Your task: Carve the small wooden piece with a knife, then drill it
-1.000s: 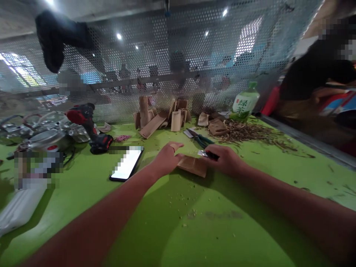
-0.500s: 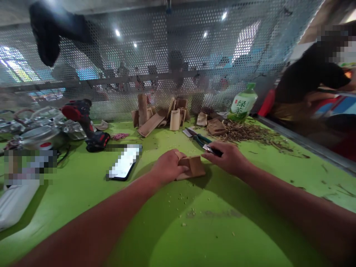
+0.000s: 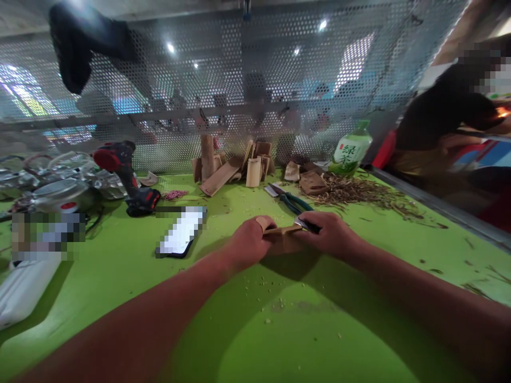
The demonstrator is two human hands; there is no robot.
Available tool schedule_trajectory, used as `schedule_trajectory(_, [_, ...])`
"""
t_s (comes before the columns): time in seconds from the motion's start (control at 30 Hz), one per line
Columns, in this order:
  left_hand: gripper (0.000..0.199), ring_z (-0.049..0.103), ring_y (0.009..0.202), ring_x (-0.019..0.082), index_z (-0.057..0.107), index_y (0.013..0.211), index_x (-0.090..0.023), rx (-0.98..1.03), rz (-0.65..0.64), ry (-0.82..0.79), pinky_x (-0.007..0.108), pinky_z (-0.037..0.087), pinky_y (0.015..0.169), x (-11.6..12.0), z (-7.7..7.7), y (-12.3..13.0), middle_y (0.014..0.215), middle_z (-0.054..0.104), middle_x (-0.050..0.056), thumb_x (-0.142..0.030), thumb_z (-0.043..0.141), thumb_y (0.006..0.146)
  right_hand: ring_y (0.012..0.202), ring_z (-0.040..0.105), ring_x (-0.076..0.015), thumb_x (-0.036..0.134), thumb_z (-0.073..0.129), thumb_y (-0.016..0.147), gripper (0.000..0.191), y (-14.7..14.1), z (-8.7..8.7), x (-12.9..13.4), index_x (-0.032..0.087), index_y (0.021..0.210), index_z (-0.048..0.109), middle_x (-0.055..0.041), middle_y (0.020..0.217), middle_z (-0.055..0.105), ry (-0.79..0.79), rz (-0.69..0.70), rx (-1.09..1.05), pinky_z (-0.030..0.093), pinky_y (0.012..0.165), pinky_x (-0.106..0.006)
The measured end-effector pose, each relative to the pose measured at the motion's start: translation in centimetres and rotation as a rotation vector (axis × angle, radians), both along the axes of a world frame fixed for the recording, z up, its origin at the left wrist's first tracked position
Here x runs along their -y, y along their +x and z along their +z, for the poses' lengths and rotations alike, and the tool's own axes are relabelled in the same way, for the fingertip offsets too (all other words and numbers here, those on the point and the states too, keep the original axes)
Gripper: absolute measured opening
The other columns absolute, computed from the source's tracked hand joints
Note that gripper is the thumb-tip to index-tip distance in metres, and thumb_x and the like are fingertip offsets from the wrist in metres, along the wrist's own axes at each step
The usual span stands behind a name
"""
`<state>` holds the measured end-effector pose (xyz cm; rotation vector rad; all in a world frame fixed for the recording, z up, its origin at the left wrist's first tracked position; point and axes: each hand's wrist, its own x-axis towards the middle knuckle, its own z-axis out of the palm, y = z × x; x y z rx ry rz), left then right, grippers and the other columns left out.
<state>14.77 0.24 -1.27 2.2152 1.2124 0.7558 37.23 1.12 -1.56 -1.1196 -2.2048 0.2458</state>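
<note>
The left hand [image 3: 251,242] is tilting the brown strip [image 3: 285,240] up, pinching it, while the right hand [image 3: 331,234] pinches a small blade [image 3: 302,224] against it.

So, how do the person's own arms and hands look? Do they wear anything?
The arms are bare: no sleeves, gloves or watch show on the left hand or right hand. A finger of the left hand seems to wear a small tan plaster.

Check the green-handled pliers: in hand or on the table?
Down: the pliers lie on the green tabletop, apart from the right hand.
</note>
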Motion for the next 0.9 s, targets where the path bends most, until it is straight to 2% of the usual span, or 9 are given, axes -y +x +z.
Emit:
schedule_trajectory(0.17, [0.035, 0.065, 0.075, 0.019, 0.07, 0.111, -0.016, -0.007, -0.094, -0.095, 0.026, 0.047, 0.064, 0.2, 0.4, -0.3, 0.089, 0.074, 0.007, -0.025, 0.061, 0.078, 0.058, 0.053, -0.0127, 0.04, 0.059, 0.086, 0.024, 0.3, 0.5, 0.6, 0.018, 0.078, 0.062, -0.001, 0.065, 0.06, 0.12, 0.094, -0.023, 0.039, 0.054, -0.023])
schedule_trajectory(0.3, [0.043, 0.066, 0.081, 0.02, 0.068, 0.119, -0.015, 0.047, -0.164, -0.204, 0.028, 0.049, 0.071, 0.7, 0.7, -0.1, 0.096, 0.075, 0.008, -0.026, 0.065, 0.078, 0.061, 0.057, -0.0132, 0.038, 0.058, 0.09, 0.02, 0.6, 0.6, 0.9, 0.019, 0.083, 0.062, -0.0025, 0.07, 0.064, 0.182, 0.146, -0.045, 0.042, 0.057, -0.024])
schedule_trajectory(0.43, [0.055, 0.066, 0.095, 0.023, 0.062, 0.129, -0.014, 0.178, -0.192, -0.409, 0.033, 0.05, 0.084, 1.3, 1.2, 0.1, 0.112, 0.072, 0.011, -0.04, 0.068, 0.081, 0.066, 0.061, -0.0147, 0.04, 0.056, 0.092, 0.021, 0.6, 1.0, 1.3, 0.021, 0.085, 0.063, -0.0046, 0.076, 0.068, 0.185, 0.186, -0.066, 0.046, 0.06, -0.025])
schedule_trajectory(0.57, [0.072, 0.064, 0.105, 0.025, 0.054, 0.137, -0.017, 0.169, -0.26, -0.553, 0.037, 0.049, 0.091, 1.5, 2.2, -0.1, 0.126, 0.065, 0.013, -0.053, 0.07, 0.078, 0.071, 0.064, -0.0159, 0.041, 0.056, 0.092, 0.021, 0.4, 1.4, 2.0, 0.021, 0.089, 0.064, -0.0061, 0.081, 0.07, 0.193, 0.241, -0.11, 0.049, 0.064, -0.026])
schedule_trajectory(0.73, [0.077, 0.066, 0.096, 0.022, 0.05, 0.142, -0.019, 0.216, -0.331, -0.641, 0.032, 0.051, 0.08, 1.7, 2.8, -0.3, 0.123, 0.066, 0.014, -0.054, 0.071, 0.077, 0.074, 0.066, -0.0187, 0.045, 0.06, 0.088, 0.024, 0.3, 1.4, 2.6, 0.022, 0.089, 0.067, -0.0071, 0.083, 0.071, 0.106, 0.178, -0.146, 0.05, 0.068, -0.029])
schedule_trajectory(0.9, [0.068, 0.064, 0.079, 0.017, 0.056, 0.135, -0.019, 0.267, -0.297, -0.677, 0.026, 0.047, 0.066, 2.0, 2.2, 0.0, 0.107, 0.07, 0.013, -0.058, 0.066, 0.08, 0.069, 0.063, -0.0194, 0.045, 0.062, 0.083, 0.024, 0.3, 1.4, 2.4, 0.023, 0.088, 0.07, -0.0061, 0.08, 0.071, 0.012, 0.05, -0.158, 0.049, 0.065, -0.031])
